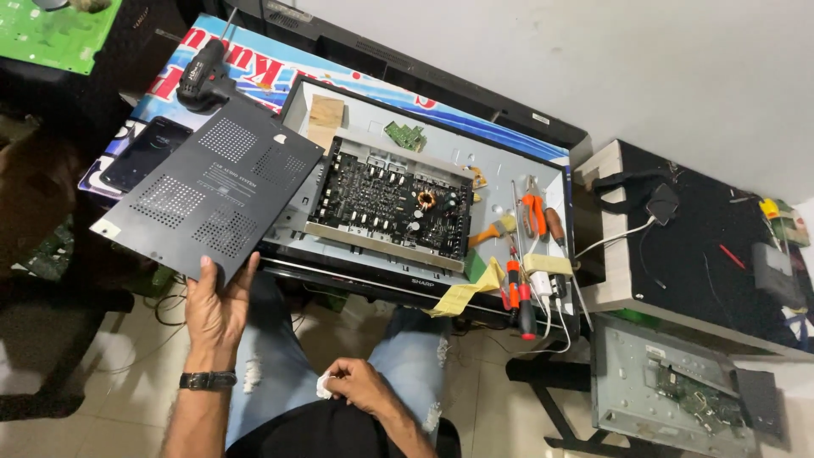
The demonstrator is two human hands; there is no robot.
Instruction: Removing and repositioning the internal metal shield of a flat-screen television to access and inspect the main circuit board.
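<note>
Holding: left hand [216, 309], fingers pinched on the near edge of a perforated black metal cover [209, 187], lifted at the left of the frame.
Right hand [360, 386]: curled closed around a small white cloth [324, 388], low centre, over the lap.
Centre: exposed amplifier circuit board [390, 203] in its open chassis.
Right of board: red-handled screwdrivers [517, 293] and orange pliers [534, 212].
Upper left: black cordless drill [202, 76].
</note>
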